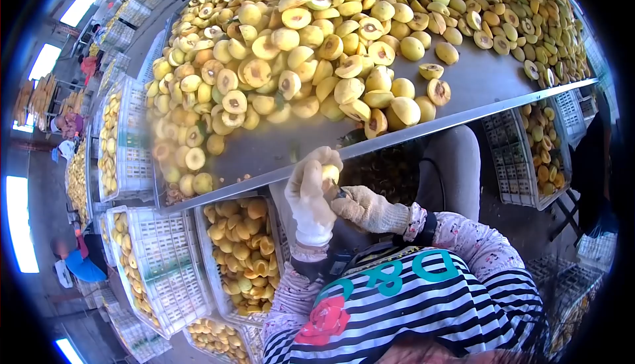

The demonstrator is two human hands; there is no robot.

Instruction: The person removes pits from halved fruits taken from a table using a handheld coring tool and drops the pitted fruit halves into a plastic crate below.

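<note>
In front of the torso, my left hand (pixel 311 185), in a pale glove, is closed round a yellow fruit half (pixel 330 173). Just right of it my right hand (pixel 362 206), also gloved, is closed on a small dark tool (pixel 339 193) whose tip meets the fruit. Both hands are close together at the near edge of a metal table (pixel 264 154). On the table lies a large heap of halved yellow fruit (pixel 291 53), many halves showing brown centres.
A crate of fruit pieces (pixel 243 255) stands below the table edge at left, beside white crates (pixel 165 265). Another crate (pixel 516 159) stands at right. The raised metal rim (pixel 410 124) runs across before my hands. Other people are at far left.
</note>
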